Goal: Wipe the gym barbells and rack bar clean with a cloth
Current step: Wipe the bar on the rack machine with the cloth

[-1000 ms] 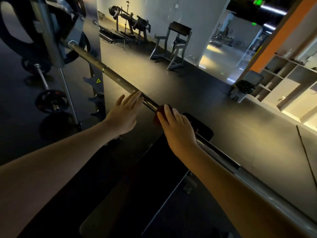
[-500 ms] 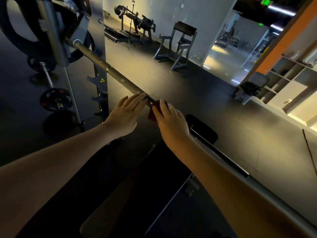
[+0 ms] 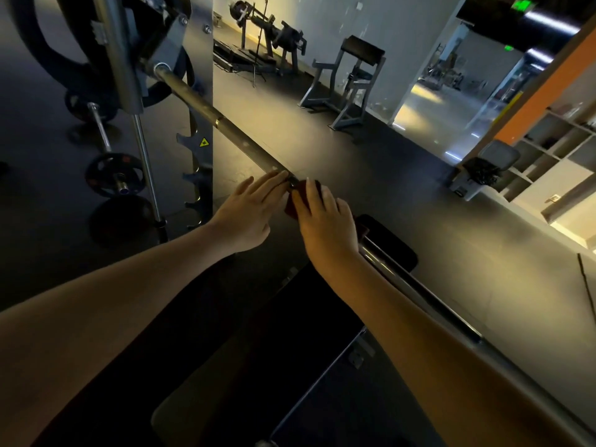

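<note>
A long steel rack bar [image 3: 225, 127] runs diagonally from the rack at upper left down to the lower right. My right hand [image 3: 325, 217] grips a dark red cloth [image 3: 295, 201] wrapped round the bar near its middle. My left hand [image 3: 251, 211] lies just left of it, fingers straight and resting on the bar. A barbell [image 3: 106, 146] with a small black plate [image 3: 116, 175] lies on the floor at left.
A black padded bench [image 3: 290, 333] sits under the bar and my arms. The rack upright [image 3: 200, 124] with hook notches stands at left, with a large plate [image 3: 64, 43] above. Gym machines [image 3: 348, 79] stand at the far wall; shelving [image 3: 554, 162] is at right.
My right hand with the cloth has slid up the bar toward the left hand, closing the gap between them. The left hand stays resting on the bar.
</note>
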